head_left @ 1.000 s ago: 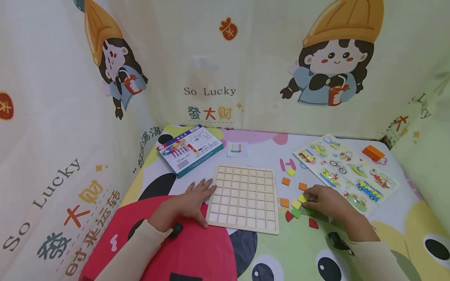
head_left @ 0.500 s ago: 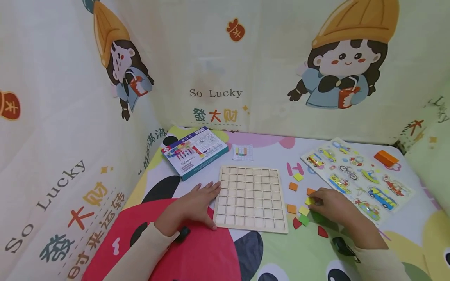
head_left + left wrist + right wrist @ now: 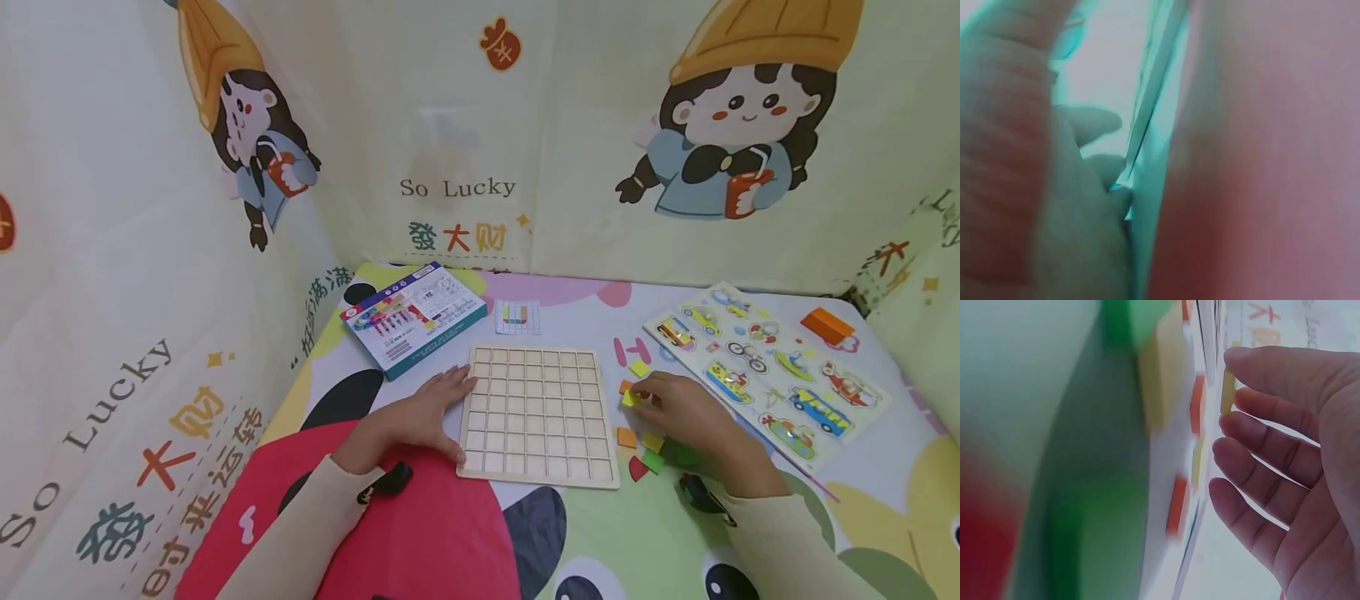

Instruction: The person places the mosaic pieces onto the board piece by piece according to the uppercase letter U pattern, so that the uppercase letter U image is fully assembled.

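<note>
My right hand pinches a small yellow square tile between thumb and fingertips, to the right of the wooden grid board. In the right wrist view the tile is held on edge, above the table. My left hand rests along the board's left edge, fingers spread and thumb near the lower corner. Loose tiles lie around the right hand: an orange tile, a yellow tile, a green tile and a red rounded piece. Another yellow tile lies farther back.
A flat puzzle box lies at the back left, beside a small pattern card. On the right is a picture board of vehicles, with an orange block past its far corner. Printed curtains enclose the table.
My right hand has carried the yellow tile away from the other tiles, leftward and back toward the board. The left hand stays at the board's edge. The head view has shifted slightly.
</note>
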The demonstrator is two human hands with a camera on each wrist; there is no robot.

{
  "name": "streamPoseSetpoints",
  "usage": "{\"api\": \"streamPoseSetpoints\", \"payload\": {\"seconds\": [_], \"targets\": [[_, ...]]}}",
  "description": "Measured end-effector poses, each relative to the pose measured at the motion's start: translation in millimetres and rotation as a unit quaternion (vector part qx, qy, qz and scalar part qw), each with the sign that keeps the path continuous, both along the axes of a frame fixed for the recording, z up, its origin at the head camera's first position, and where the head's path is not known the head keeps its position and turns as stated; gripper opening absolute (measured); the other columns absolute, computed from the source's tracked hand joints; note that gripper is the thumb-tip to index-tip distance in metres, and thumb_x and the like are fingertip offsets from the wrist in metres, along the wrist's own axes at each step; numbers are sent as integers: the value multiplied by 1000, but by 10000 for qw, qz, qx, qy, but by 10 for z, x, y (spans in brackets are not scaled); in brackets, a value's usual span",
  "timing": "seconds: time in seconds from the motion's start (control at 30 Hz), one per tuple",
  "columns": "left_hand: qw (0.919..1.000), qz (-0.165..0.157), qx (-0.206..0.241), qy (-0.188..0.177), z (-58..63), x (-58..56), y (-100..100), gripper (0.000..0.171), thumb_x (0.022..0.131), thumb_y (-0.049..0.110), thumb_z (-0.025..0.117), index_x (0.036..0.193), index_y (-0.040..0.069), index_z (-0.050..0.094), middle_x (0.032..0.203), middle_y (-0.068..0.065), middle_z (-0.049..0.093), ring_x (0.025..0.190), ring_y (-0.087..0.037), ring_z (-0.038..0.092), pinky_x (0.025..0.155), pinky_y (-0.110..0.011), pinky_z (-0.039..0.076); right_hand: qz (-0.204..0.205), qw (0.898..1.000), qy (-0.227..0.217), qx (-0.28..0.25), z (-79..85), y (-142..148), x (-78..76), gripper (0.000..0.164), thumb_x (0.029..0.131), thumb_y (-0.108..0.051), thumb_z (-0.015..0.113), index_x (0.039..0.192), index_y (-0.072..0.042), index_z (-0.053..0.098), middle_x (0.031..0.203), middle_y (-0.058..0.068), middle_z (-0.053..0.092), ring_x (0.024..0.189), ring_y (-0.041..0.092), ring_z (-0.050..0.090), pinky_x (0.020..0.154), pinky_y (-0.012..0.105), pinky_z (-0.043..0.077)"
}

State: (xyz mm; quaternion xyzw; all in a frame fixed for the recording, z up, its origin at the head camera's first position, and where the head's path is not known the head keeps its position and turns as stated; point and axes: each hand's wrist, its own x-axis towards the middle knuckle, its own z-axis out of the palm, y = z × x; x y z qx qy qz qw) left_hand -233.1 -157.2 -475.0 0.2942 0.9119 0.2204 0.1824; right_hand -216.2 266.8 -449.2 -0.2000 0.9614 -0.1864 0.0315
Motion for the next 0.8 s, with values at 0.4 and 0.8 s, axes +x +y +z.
{"api": "streamPoseSetpoints", "payload": {"seconds": [0.4,0.8], "targets": [[9961,-135,-264,832,-80,-135,-46,123,59,79,72,155,18,28,161,1,16,148,-18,1,117,-40,-1,492,9987,131,21,28,-538,-310,29,85,-23,75,110,-9,72,98,-3,63,82,15,56,76,37,52],[9960,-162,-394,783,-94,-49,-80,125,58,79,72,156,16,25,162,0,14,148,-20,0,117,-42,0,855,9963,29,21,-8,-954,-478,29,86,-26,76,110,-11,73,97,-5,64,83,14,57,78,35,52]]}}
